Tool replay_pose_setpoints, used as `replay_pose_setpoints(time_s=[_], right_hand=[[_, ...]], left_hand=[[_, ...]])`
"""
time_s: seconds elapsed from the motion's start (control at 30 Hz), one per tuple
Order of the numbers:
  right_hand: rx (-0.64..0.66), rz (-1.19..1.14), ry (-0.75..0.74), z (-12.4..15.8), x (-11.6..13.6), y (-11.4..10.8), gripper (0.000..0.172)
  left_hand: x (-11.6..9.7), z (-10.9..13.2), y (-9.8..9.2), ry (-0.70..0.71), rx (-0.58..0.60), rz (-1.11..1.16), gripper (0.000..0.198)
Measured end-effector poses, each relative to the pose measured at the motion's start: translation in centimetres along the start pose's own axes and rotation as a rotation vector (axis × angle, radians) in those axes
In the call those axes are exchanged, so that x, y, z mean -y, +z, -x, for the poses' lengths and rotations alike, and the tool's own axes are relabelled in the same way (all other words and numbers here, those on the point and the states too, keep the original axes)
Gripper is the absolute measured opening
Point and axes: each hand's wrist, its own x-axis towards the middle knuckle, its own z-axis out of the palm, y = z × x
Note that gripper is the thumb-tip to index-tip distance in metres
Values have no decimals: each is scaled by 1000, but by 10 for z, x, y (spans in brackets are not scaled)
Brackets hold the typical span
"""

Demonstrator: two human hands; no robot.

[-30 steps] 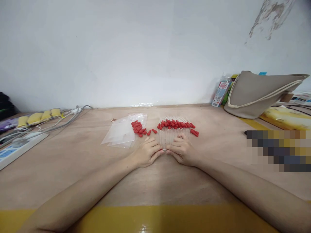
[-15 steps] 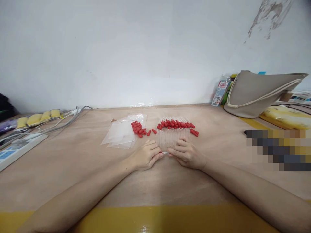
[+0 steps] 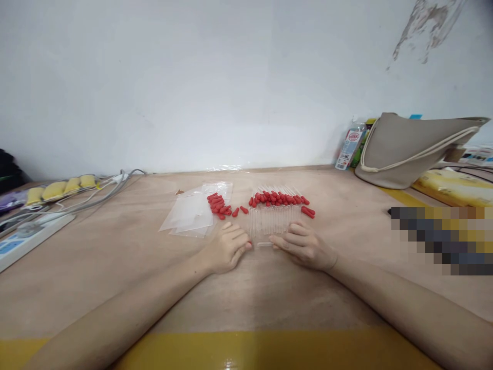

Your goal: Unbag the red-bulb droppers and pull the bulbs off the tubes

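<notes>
My left hand (image 3: pixel 227 249) is closed in a pinch around a small red rubber bulb (image 3: pixel 250 243), of which only a bit shows past the fingertips. Across from it, my right hand (image 3: pixel 308 247) grips a clear glass dropper tube (image 3: pixel 264 244) that points left. A gap separates the tube's end from the bulb. Just behind both hands lies a row of clear glass tubes (image 3: pixel 274 221), with a band of red rubber bulbs (image 3: pixel 279 198) across its far part. Several loose red bulbs (image 3: pixel 219 204) lie to the left, partly over clear plastic bags (image 3: pixel 188 211).
A power strip (image 3: pixel 38 234) with cables lies at the left, near yellow packets (image 3: pixel 56 189). At the back right stand a bottle (image 3: pixel 350 146) and a grey bag (image 3: pixel 408 146), with a yellow pack (image 3: pixel 458 185) beside them. Yellow tape (image 3: pixel 231 349) runs along the table's front.
My hands have drawn apart, the left one moving left with the red bulb and the right one slightly right with the glass tube. Tube and bulb now show a gap between them.
</notes>
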Motion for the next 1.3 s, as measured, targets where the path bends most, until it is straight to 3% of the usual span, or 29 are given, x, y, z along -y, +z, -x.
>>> replay_pose_setpoints(time_s=[0.2,0.3,0.4,0.57,0.77,0.97,1.3], right_hand=[[-31,-2,440,6,-17,-3,30],[-25,-63,583,-2,-22,3,28],[-20,-132,670,-14,-26,9,22],[126,-42,624,-39,-29,25,23],[352,177,527,-53,-16,42,18],[358,133,547,-52,-6,44,23],[365,49,559,-49,-2,46,44]], left_hand=[[28,12,-19,-419,-198,103,29],[44,4,-34,-509,-283,35,27],[66,-10,-46,-578,-285,-42,24],[94,-38,-54,-781,-208,30,24],[91,-54,-30,-816,-157,-44,21],[80,-63,-7,-755,29,-287,21],[78,-72,1,-778,107,-315,25]])
